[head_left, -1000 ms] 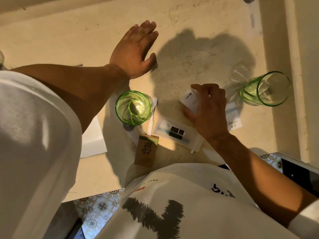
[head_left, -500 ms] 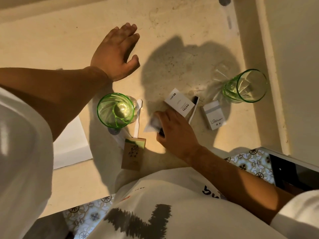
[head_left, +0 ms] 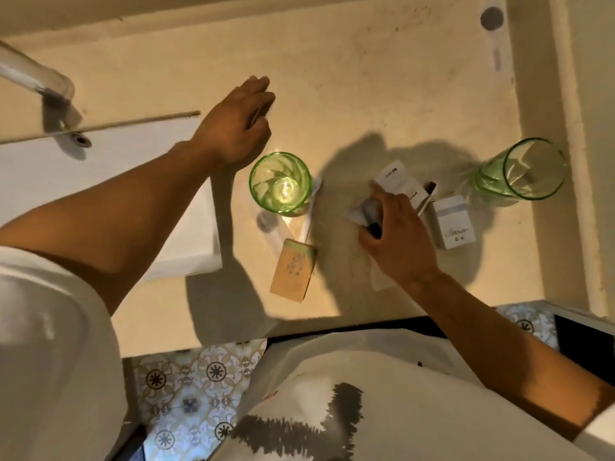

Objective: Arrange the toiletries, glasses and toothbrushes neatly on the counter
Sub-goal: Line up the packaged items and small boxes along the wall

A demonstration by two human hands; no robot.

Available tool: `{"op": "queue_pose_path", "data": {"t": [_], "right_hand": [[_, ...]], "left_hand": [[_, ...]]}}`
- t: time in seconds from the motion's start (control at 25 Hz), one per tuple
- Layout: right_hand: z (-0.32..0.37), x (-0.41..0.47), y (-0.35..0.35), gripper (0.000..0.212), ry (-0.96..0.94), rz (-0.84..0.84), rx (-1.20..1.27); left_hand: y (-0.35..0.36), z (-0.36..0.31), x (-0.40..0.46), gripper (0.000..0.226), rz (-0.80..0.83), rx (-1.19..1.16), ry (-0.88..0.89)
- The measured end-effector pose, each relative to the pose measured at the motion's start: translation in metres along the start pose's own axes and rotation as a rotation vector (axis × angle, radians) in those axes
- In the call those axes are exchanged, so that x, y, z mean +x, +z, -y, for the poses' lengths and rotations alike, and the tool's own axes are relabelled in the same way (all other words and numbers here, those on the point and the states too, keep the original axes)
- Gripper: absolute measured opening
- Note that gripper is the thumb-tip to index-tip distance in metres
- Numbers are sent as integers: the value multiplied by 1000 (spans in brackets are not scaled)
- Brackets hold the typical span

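beige stone counter | white sink | patterned floor tiles | warm light

Worktop: matt cream stone-like surface, faintly stained and mottled. Two glasses: clear green glass, glossy, bright glints. White boxes: matt card. Brown box: kraft card, matt. Tap: shiny metal. Basin: smooth white glaze. Floor: patterned glossy tile.

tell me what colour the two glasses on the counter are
Green-tinted clear glasses, head view.
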State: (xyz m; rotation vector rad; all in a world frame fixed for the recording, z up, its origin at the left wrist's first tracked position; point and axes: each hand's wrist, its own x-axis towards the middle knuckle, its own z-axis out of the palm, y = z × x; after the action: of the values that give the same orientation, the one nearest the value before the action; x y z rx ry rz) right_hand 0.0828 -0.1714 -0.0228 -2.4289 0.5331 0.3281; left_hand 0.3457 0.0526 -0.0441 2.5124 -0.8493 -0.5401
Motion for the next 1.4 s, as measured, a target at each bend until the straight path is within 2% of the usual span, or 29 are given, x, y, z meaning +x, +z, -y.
{"op": "queue_pose_path", "data": {"t": [0.16,0.24,0.32,0.44,0.52,0.64,0.72,0.8,0.96,1.2,1.4], "right_hand": [[15,-13,10,44,-144,-143,-231],[28,-19,19,37,-283,-154,-190],[48,-24,29,41,-443,-59,-193],[77,-30,46,62,-580,232,-371],[84,-33,54,54,-630,300,-458],[79,-33,54,32,-586,244,-509],[72,-31,50,23,-506,171,-494],[66,-30,47,27,-443,130,-485],[78,-25,53,50,-377,113,-548],[93,-16,62,31,-281,87,-571],[83,-14,48,20,-373,108,-495]], "left_hand": [[12,14,-56,51,-85,-43,-126],[24,11,-82,51,-126,-36,-131],[41,3,-107,51,-185,65,-163],[68,-12,-133,51,-258,110,-257],[77,-17,-142,50,-283,35,-278],[84,-16,-150,50,-320,-17,-286],[90,-19,-154,50,-338,35,-328],[94,-20,-153,52,-337,132,-368],[93,-19,-149,55,-320,110,-401],[95,-16,-149,59,-311,74,-420],[89,-22,-155,63,-293,34,-396]]}}
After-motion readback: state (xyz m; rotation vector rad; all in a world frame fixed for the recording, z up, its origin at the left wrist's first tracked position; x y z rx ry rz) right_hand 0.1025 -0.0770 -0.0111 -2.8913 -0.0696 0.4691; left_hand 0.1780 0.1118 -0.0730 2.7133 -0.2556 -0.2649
